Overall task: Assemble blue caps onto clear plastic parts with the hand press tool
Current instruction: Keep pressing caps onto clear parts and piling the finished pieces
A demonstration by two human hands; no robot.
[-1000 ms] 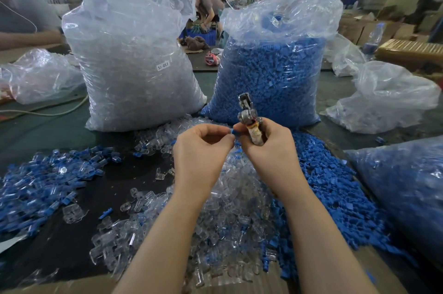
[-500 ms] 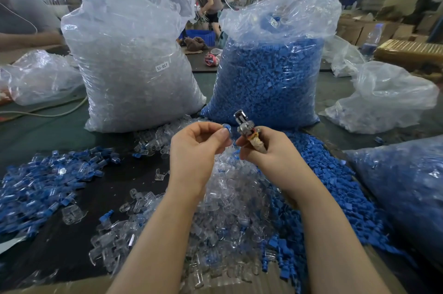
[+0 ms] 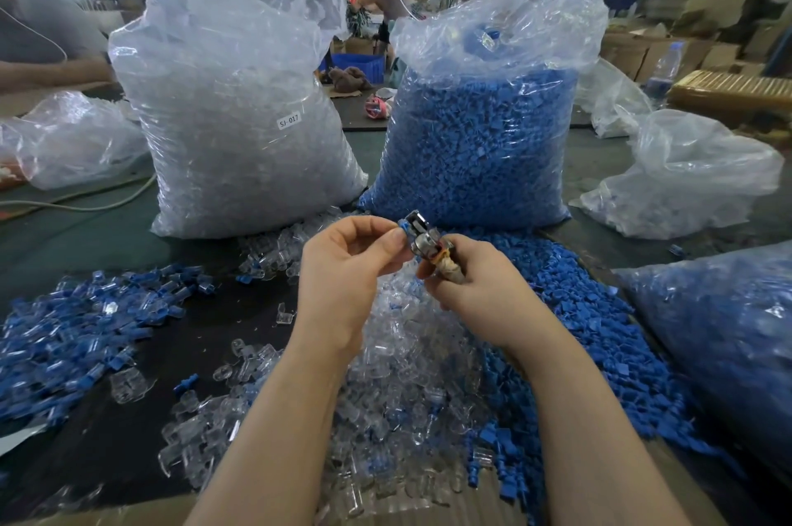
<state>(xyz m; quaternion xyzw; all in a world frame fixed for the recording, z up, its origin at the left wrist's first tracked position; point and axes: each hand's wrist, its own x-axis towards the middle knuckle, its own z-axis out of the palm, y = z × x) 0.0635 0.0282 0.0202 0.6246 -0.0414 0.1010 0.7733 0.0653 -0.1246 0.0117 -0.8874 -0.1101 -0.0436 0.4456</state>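
While we sat at the dark table point(image 3: 107, 354) in a warehouse, our right hand point(image 3: 480, 294) gripped the press tool point(image 3: 424, 242), head tilted up-left toward our left hand point(image 3: 347, 272) pinching a blue cap point(image 3: 403, 225).

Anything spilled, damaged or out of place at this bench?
Nothing stands out. Loose clear parts and blue caps lie heaped as working piles; the right hand grips the press tool, the left hand feeds it.
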